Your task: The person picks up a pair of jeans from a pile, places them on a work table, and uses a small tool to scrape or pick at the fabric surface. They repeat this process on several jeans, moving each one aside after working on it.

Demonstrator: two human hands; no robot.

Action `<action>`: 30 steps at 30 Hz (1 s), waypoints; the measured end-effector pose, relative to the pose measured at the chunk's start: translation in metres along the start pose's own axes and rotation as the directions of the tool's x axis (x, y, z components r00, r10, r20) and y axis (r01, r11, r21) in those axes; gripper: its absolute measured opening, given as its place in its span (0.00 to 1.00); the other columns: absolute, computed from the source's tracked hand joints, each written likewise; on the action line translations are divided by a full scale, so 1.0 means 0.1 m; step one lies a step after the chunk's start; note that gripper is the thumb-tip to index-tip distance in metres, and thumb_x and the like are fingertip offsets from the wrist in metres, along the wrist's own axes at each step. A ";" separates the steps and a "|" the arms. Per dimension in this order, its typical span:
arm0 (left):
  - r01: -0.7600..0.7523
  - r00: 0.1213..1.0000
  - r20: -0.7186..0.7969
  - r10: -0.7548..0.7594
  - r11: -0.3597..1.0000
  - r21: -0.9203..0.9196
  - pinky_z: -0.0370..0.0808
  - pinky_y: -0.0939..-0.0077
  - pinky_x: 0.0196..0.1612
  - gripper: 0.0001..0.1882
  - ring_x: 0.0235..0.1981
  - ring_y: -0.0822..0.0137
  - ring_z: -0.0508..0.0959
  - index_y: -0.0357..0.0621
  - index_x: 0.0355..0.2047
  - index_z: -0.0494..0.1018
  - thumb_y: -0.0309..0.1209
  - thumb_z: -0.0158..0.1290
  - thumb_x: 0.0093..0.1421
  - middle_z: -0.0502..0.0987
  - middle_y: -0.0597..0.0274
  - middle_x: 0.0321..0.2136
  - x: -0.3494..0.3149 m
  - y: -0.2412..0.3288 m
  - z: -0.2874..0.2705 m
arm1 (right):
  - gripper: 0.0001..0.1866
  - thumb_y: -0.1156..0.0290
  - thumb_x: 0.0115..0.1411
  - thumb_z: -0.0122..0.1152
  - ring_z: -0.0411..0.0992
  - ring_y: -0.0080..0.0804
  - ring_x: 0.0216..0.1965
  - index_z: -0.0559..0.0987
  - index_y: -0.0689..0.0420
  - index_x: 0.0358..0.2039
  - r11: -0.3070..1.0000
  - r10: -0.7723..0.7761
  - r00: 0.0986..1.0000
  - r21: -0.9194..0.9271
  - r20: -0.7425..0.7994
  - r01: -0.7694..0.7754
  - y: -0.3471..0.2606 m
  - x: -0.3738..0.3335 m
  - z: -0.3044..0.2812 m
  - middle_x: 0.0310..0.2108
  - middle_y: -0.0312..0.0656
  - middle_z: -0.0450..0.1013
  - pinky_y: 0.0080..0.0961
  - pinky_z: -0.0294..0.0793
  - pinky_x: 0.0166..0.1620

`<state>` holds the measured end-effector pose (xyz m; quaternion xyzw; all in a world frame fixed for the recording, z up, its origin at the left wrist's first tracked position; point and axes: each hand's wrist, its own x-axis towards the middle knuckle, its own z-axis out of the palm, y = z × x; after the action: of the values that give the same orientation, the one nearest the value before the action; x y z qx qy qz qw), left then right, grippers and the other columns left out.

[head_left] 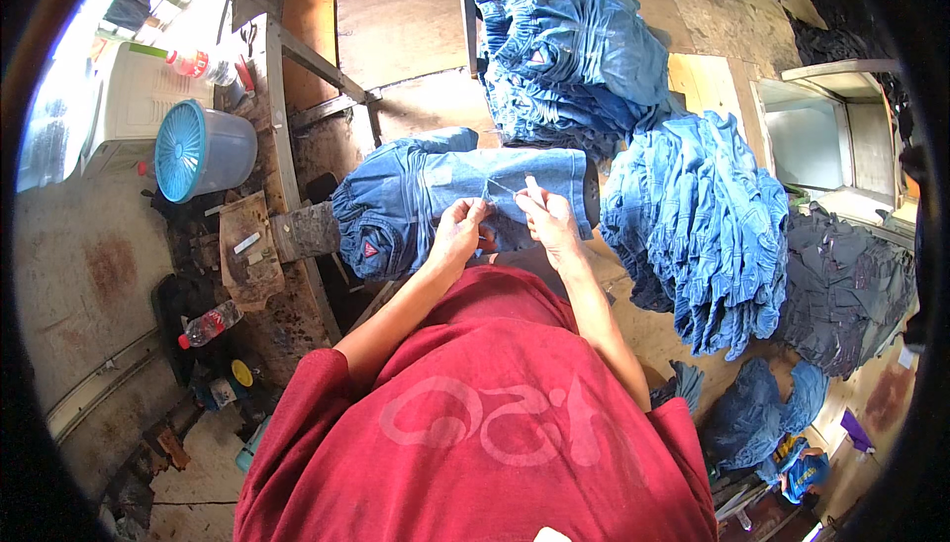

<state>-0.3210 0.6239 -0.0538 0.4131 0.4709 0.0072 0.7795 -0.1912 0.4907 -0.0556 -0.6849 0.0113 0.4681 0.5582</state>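
Observation:
A pair of blue denim pants (435, 181) lies folded across in front of me, with a small red triangular patch near its waist end. Over its middle, my left hand (459, 233) is closed, thumb and fingers pinched on a thin bluish thread. Close by on the right, my right hand (550, 225) is closed too, pinching the thread's other end. The thread (502, 187) stretches in the short gap between both hands. Something pale and narrow shows at the right fingertips; whether it is a tool or a sunlit finger is unclear.
Stacked jeans (564, 47) rise behind, and another denim pile (698, 225) stands to the right beside dark garments (846, 290). At left are a lidded bucket (220, 151), a bottle (211, 325) and a wooden board (249, 270). A metal-framed opening (807, 141) sits far right.

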 end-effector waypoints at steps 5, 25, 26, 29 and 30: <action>0.203 0.979 0.020 -0.203 0.970 -0.135 0.80 0.65 0.25 0.13 0.20 0.71 0.73 0.41 0.50 0.72 0.36 0.53 0.73 0.77 0.57 0.42 -0.08 0.16 0.04 | 0.24 0.49 0.65 0.70 0.74 0.26 0.24 0.86 0.62 0.35 0.782 -0.236 0.962 -0.614 -0.135 0.105 -0.20 -0.11 -0.13 0.26 0.42 0.81 0.31 0.72 0.30; 0.271 0.953 0.150 -0.264 0.962 -0.027 0.64 0.76 0.20 0.12 0.13 0.78 0.64 0.42 0.35 0.77 0.38 0.56 0.70 0.73 0.71 0.22 -0.11 0.40 -0.14 | 0.19 0.56 0.67 0.67 0.69 0.25 0.23 0.84 0.63 0.32 0.872 -0.349 0.931 -0.400 -0.103 0.283 0.14 0.01 -0.05 0.20 0.39 0.74 0.32 0.68 0.29; 0.265 0.953 0.148 -0.265 0.964 0.020 0.63 0.76 0.20 0.12 0.14 0.78 0.64 0.42 0.35 0.77 0.37 0.57 0.70 0.73 0.71 0.22 -0.11 0.42 -0.12 | 0.19 0.57 0.67 0.67 0.70 0.27 0.22 0.83 0.63 0.31 0.871 -0.348 0.931 -0.403 -0.105 0.280 0.14 0.00 -0.04 0.20 0.41 0.74 0.33 0.69 0.29; 0.029 0.972 0.214 -0.100 0.951 0.309 0.63 0.77 0.20 0.10 0.14 0.79 0.63 0.42 0.35 0.78 0.36 0.58 0.69 0.73 0.71 0.22 -0.09 0.44 -0.06 | 0.19 0.56 0.67 0.66 0.70 0.28 0.22 0.84 0.63 0.33 0.838 -0.395 0.917 -0.431 -0.055 0.335 0.13 -0.03 -0.04 0.20 0.43 0.74 0.33 0.69 0.29; 0.025 0.975 0.203 -0.094 0.948 0.319 0.63 0.77 0.20 0.10 0.14 0.79 0.63 0.42 0.35 0.77 0.36 0.59 0.69 0.72 0.71 0.22 -0.07 0.42 -0.05 | 0.19 0.56 0.67 0.66 0.70 0.29 0.22 0.84 0.63 0.33 0.822 -0.421 0.906 -0.444 -0.049 0.358 0.12 -0.04 -0.05 0.20 0.43 0.75 0.33 0.69 0.29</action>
<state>-0.3129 0.6523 -0.0221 0.5155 0.3912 -0.1364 0.7501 -0.1969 0.4808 -0.0621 -0.8095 -0.1908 0.2842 0.4770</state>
